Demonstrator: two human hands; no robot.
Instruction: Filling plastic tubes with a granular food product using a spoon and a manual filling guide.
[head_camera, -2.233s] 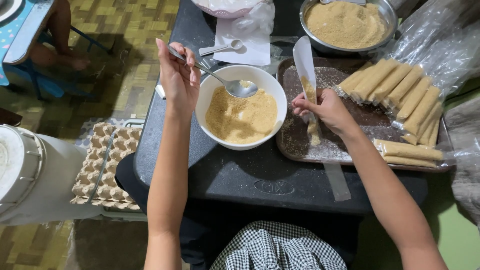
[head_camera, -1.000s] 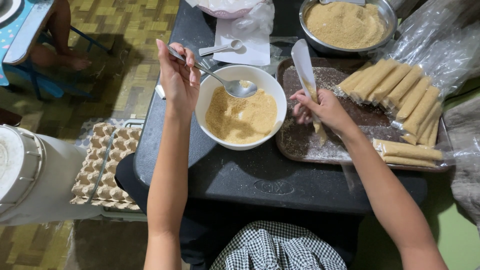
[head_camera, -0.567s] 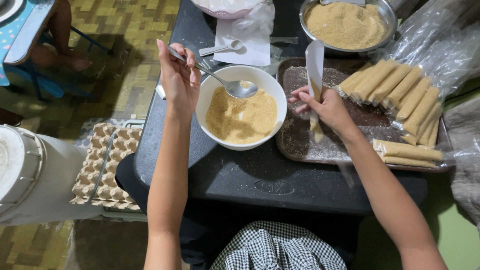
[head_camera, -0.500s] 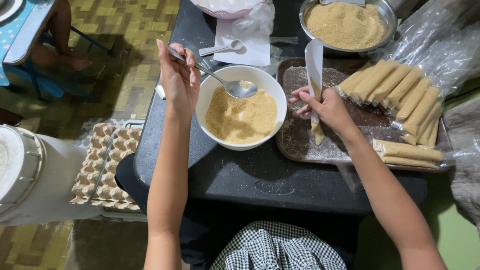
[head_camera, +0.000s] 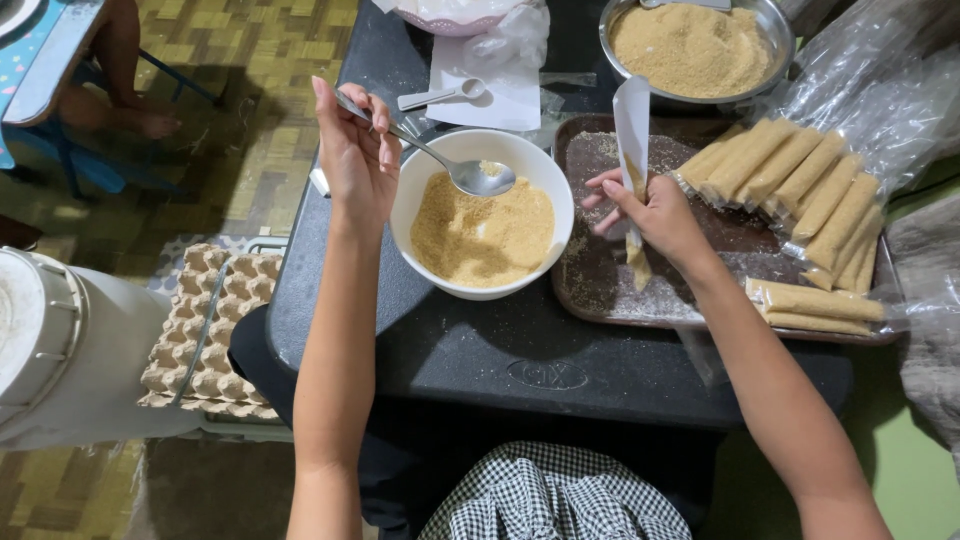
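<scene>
My left hand (head_camera: 357, 160) holds a metal spoon (head_camera: 470, 174) whose bowl rests inside a white bowl (head_camera: 545, 185) of tan crumbly powder. My right hand (head_camera: 655, 212) grips a long narrow clear plastic bag (head_camera: 632, 120), held upright over a dark metal tray (head_camera: 600, 290); some powder sits in the bag's lower end. Several filled, tube-shaped bags (head_camera: 800, 185) lie stacked on the tray's right side.
A metal pan of the same powder (head_camera: 695, 45) stands behind the tray. A white plastic spoon (head_camera: 440, 95) lies on paper at the back. All sit on a small black table (head_camera: 450, 350). Egg cartons (head_camera: 205, 335) and a white bucket (head_camera: 40, 350) are on the floor at left.
My right hand has shifted the narrow bag slightly right and stood it more upright. My left hand and the spoon have stayed in place.
</scene>
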